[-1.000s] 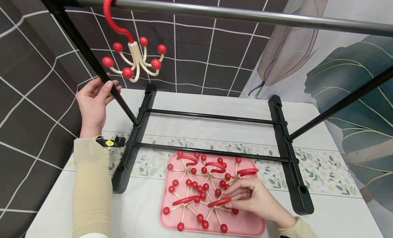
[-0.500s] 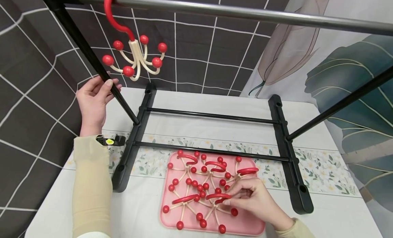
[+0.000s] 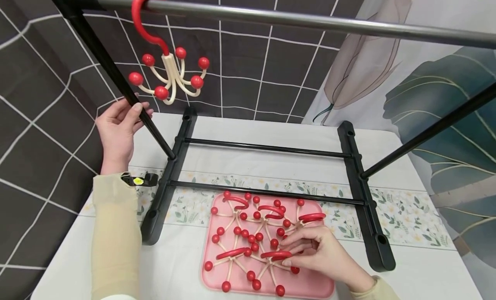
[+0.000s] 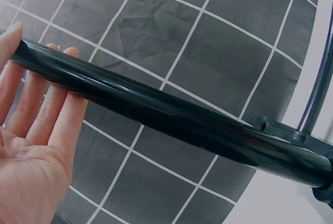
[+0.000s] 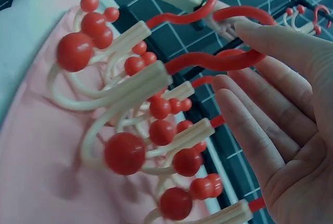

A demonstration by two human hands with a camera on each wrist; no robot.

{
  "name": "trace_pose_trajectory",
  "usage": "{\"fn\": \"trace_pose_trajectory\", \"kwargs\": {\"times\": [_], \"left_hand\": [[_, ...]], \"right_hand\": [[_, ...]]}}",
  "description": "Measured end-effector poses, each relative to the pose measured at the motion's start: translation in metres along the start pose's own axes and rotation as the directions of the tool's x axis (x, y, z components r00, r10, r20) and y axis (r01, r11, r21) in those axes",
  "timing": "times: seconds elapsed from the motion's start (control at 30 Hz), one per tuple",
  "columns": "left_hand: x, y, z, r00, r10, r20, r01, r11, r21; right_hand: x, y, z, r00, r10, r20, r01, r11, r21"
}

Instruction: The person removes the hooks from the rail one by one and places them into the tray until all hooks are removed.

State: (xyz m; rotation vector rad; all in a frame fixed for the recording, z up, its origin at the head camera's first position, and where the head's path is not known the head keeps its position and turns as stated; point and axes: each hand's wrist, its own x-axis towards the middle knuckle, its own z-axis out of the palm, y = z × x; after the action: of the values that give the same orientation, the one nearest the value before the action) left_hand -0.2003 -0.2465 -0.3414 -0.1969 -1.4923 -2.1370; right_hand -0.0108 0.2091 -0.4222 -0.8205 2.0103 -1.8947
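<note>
My left hand (image 3: 118,130) holds the slanted black post (image 4: 156,112) of a clothes rack, thumb on one side and fingers behind it. My right hand (image 3: 321,255) is over the pink tray (image 3: 310,287) and pinches the red curved hook (image 5: 208,61) of a hanger with cream prongs and red ball tips. In the right wrist view the thumb lies along the hook's bend, with fingertips (image 5: 226,96) on its other side. That hanger stands on its splayed prongs in the tray. Several like it (image 3: 234,253) crowd around it, prongs close together.
One matching hanger (image 3: 170,72) hangs from the left end of the rack's grey top bar (image 3: 271,18). The black base has two side feet (image 3: 366,201) and two crossbars (image 3: 267,191); the front one passes just behind the tray. Dark gridded cloth (image 3: 248,59) covers the back.
The hanger under my right hand has turned slightly and shifted a little left, its red hook now showing more of its curve. My left hand stays on the post.
</note>
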Motion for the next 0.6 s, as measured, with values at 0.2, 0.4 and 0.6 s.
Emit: {"fn": "trace_pose_trajectory", "kwargs": {"times": [0.2, 0.4, 0.6], "left_hand": [[-0.001, 0.0, -0.001, 1.0, -0.005, 0.005, 0.005, 1.0, 0.005], [-0.001, 0.001, -0.001, 1.0, -0.005, 0.01, 0.005, 1.0, -0.001], [-0.001, 0.001, 0.0, 1.0, -0.001, 0.013, 0.001, 1.0, -0.008]], "right_hand": [[0.012, -0.023, -0.007, 0.999, -0.039, 0.029, 0.041, 0.998, -0.047], [0.037, -0.056, -0.026, 0.974, -0.225, -0.012, 0.219, 0.959, -0.179], [0.071, -0.089, -0.045, 0.926, -0.373, -0.057, 0.345, 0.898, -0.273]]}}
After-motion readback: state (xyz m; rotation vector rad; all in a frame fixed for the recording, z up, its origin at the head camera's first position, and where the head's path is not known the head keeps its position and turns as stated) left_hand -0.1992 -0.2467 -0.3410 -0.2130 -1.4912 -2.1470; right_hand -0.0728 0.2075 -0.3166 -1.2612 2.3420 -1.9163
